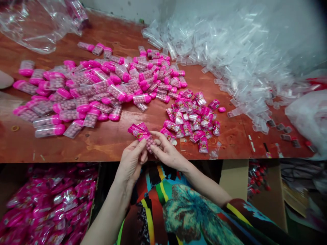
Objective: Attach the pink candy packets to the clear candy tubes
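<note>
- A small pink candy tube (148,142) is held between both hands just above the near edge of the wooden table (107,141), close in front of the body, where it can be seen from above.
- The left hand (133,160) is closed loosely, its thumb and forefinger pinched on the lower end of the tube.
- The right hand (167,153) is half curled, its fingertips (153,134) pressed to the tube's other side; a printed pink label (138,132) is seen standing out from the tube toward the upper left, apparently held against it.
- A small heap of labelled packets (191,117) is laid just beside the right hand, within easy reach.
- A wider spread of pink-capped tubes of candy balls (84,92) is kept across the left and middle of the table, well apart from the labelled heap, so the two lots appear to be kept sorted.
- A great drift of clear plastic sleeves (230,58) is piled at the far right, and a crumpled clear bag (38,27) is left at the far left corner.
- Below the table edge at the left, a box of pink packets (46,207) is seen.
</note>
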{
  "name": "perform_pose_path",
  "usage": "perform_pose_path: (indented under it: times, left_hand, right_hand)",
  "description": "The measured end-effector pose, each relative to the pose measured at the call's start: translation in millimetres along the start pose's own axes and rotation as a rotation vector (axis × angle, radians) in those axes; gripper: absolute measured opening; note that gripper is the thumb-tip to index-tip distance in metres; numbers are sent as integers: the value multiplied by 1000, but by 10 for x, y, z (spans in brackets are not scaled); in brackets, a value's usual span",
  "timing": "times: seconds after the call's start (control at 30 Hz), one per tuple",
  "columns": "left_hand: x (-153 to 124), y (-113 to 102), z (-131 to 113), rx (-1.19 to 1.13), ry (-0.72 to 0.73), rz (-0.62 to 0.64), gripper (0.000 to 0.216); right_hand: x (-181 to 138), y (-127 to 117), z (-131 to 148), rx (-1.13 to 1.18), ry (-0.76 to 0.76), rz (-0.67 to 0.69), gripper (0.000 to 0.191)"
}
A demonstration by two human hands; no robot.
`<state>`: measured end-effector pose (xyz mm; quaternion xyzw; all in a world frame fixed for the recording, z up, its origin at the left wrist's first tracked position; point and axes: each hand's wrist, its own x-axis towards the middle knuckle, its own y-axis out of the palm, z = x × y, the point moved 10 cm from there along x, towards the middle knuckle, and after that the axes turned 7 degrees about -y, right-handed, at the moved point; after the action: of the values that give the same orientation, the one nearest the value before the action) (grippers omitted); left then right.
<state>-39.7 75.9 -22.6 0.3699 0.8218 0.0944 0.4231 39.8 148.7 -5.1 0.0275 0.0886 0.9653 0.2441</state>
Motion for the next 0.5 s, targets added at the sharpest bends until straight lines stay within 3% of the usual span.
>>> perform_pose_path:
  times: [0.17,0.37,0.5]
  left_hand:
    - [-24,-38,58,85,-15,-55,47]
    - [-60,-6,67,74,-59,-31,44]
    - [-69,5,61,39,-75,-7,46]
  right_hand:
    - [-7,-85,72,-177,-100,-144,50]
    - [5,40,-200,316,180,-68,64]
    - [8,19,-192,286,144,-61,64]
